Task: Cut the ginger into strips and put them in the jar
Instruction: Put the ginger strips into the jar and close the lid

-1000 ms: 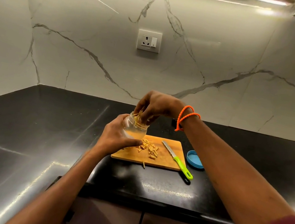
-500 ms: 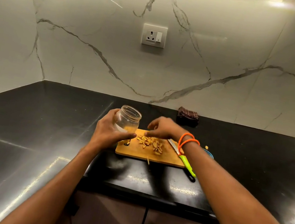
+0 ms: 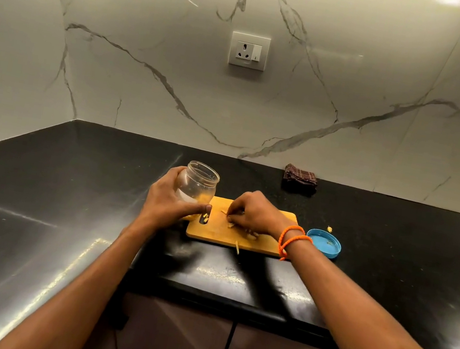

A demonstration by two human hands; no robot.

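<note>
My left hand (image 3: 170,202) grips a clear glass jar (image 3: 198,182), tilted toward the right, at the left end of a wooden cutting board (image 3: 212,234). Some ginger strips lie in the jar's bottom. My right hand (image 3: 255,214) is down on the board with its fingers curled over a small heap of ginger strips (image 3: 243,229), gathering them. Most of the heap is hidden under the hand. One strip (image 3: 237,248) hangs over the board's front edge. The knife is hidden behind my right wrist.
A blue jar lid (image 3: 323,242) lies upside down right of the board, with a ginger scrap (image 3: 329,229) behind it. A folded dark cloth (image 3: 300,178) sits against the marble wall. The black counter (image 3: 66,191) wraps around to the left; its front edge is near me.
My right hand came down from the jar's mouth to the strips on the board. My left hand lowered the jar to the board's left end. The camera view shifted downward.
</note>
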